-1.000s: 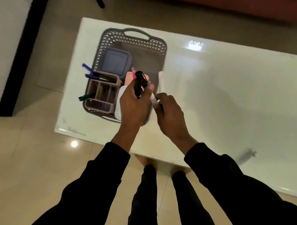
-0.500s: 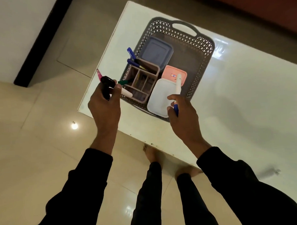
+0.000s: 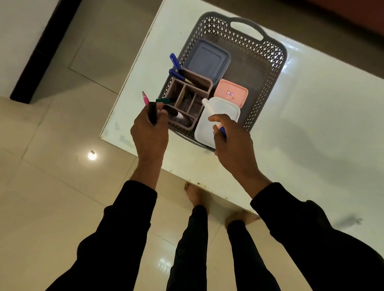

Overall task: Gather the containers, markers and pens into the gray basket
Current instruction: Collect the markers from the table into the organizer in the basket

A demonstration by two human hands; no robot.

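Note:
The gray basket [image 3: 268,62] sits near the table's left corner. Inside lie a blue-gray lidded container [image 3: 206,60], a pink one [image 3: 230,94], a white one [image 3: 216,120] and a brown divided organizer [image 3: 188,99] with blue pens [image 3: 175,67] and a green marker [image 3: 164,100] sticking out. My left hand [image 3: 150,133] grips a black marker [image 3: 152,113] and a pink pen [image 3: 145,98] at the organizer's near-left corner. My right hand [image 3: 232,139] holds a white marker with a blue end [image 3: 211,112] over the white container.
The white glossy table [image 3: 316,119] reaches right and far; its near edge runs diagonally above my bare feet [image 3: 194,194]. Tiled floor lies to the left, with a dark strip along the wall [image 3: 42,48].
My left hand has moved right, bringing the black marker and pink pen to the organizer's corner. The right hand has tilted its white marker over the white container. The view came closer.

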